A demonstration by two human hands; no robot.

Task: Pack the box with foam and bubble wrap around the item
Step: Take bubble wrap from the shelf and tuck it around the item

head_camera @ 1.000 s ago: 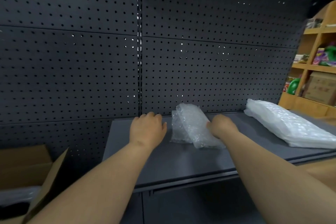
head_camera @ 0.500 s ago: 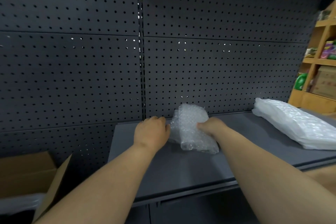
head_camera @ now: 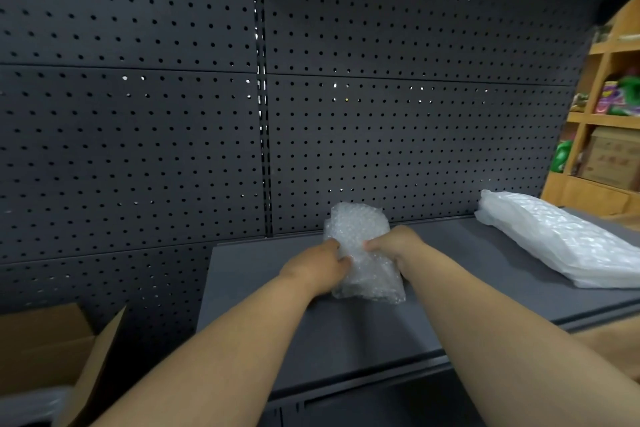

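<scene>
I have both hands, left hand (head_camera: 317, 269) and right hand (head_camera: 398, 246), with fingers clamped on the bubble wrap bundle (head_camera: 363, 253) on the shelf (head_camera: 450, 288). I should lift it evenly, squeezing lightly, toward the cardboard box (head_camera: 52, 357) at lower left.

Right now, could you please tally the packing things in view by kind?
Bubble wrap bundle, gripped by left hand and right hand: 1
White foam stack on the shelf: 1
Cardboard box: 1
Total: 3
</scene>
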